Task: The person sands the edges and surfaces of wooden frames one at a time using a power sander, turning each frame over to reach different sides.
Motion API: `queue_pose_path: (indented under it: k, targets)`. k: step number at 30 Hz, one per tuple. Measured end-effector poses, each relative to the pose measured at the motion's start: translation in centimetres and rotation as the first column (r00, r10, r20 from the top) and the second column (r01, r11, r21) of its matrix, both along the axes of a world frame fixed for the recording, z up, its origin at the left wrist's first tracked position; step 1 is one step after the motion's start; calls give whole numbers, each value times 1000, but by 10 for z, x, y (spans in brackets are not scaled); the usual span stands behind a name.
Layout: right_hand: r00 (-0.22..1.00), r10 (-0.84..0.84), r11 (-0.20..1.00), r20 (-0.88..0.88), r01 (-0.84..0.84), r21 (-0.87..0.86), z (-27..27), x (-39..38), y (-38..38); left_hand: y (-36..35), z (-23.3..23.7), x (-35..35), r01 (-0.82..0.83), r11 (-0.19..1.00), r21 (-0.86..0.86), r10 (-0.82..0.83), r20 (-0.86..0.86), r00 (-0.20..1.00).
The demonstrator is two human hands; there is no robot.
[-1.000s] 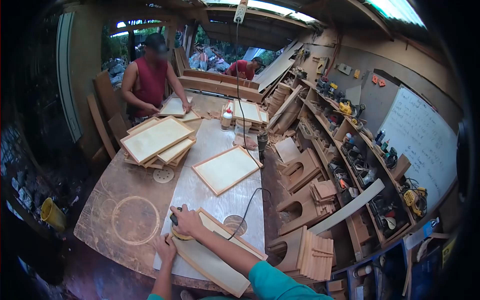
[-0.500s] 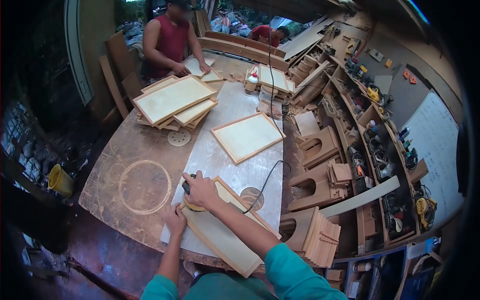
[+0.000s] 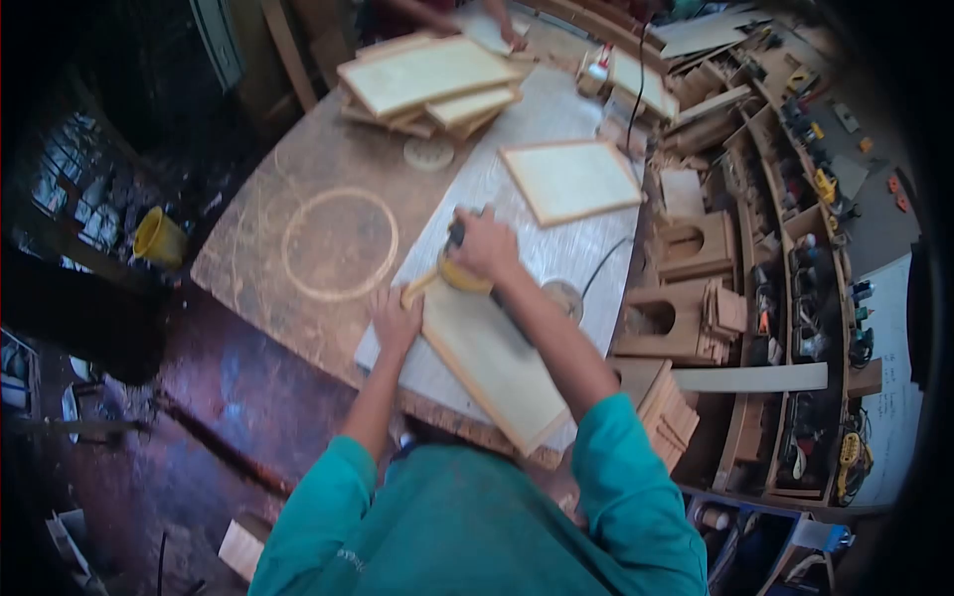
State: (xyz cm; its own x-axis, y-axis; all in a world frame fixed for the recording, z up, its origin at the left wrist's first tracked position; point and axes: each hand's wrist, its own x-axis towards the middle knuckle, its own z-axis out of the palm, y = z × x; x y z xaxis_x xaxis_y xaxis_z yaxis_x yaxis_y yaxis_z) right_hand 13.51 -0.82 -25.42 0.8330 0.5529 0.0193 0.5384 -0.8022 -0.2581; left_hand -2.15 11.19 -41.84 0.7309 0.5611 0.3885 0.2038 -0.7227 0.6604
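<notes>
My right hand (image 3: 485,246) grips the top of a yellow-and-black power sander (image 3: 465,278). The sander rests on the far end of a shallow wooden-framed panel (image 3: 492,358), which lies at a slant near the bench's front edge. At that panel's left corner, my left hand (image 3: 396,318) is closed around the frame edge, its fingers partly hidden. My right forearm covers part of the panel's right side. Beyond the sander lies another framed panel (image 3: 571,179), flat on the grey-white sheet (image 3: 452,204) that covers part of the bench.
Several framed panels (image 3: 427,77) are stacked at the far left, near another person's hands (image 3: 512,35). A perforated disc (image 3: 428,153) lies beside the stack. Wooden pieces with oval cut-outs (image 3: 686,238) line the right side, next to tool shelves. A yellow bucket (image 3: 159,238) stands on the left.
My view has tilted downward, so the bench appears higher and further right. Both hands remain at the same panel, the right still on the sander, the left at the frame.
</notes>
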Motion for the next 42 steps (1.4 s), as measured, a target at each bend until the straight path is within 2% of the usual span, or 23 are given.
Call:
queue_pose_path:
  k: [8, 10, 12, 15, 16, 19, 21, 24, 36, 39, 41, 42]
  targets:
    - [986, -163, 984, 40, 166, -67, 11, 56, -12, 1, 6, 1, 48, 998, -34, -47, 44, 998]
    - [981, -194, 977, 9, 194, -87, 16, 60, -19, 1, 13, 2, 106, 994, 23, -108, 82, 991]
    - [971, -236, 969, 20, 237, -72, 14, 65, -25, -2, 4, -2, 145, 989, -21, -144, 67, 987]
    - [981, -196, 980, -7, 196, -46, 11, 73, -16, 4, -1, 1, 195, 980, -28, -194, 27, 981]
    - [983, -161, 986, 82, 163, -19, -5, 77, -11, 6, -1, 0, 194, 981, -19, -193, 22, 981]
    - [989, -141, 989, 53, 143, -31, 14, 65, 10, 5, 17, -3, 204, 979, 0, -204, 7, 979]
    - [991, -126, 992, -42, 125, -27, 17, 64, 20, 5, 16, -1, 205, 979, 11, -205, 33, 978]
    - [996, -91, 996, 16, 91, 4, 11, 61, 30, 5, 4, -5, 170, 985, -6, -170, 45, 984]
    - [987, -140, 990, 75, 141, -5, 4, 73, -11, 4, -1, -10, 132, 987, -92, -125, 85, 988]
    - [982, -169, 985, 87, 170, -5, 10, 75, -11, 11, -3, 10, 118, 989, -84, -109, 104, 989]
    - [991, -99, 994, 88, 103, -38, -6, 74, -11, 3, -4, -8, 113, 983, -143, -103, 75, 992]
    - [982, -80, 994, 169, 66, 88, -23, 73, -9, 4, 4, -4, 114, 973, -202, -107, 46, 993]
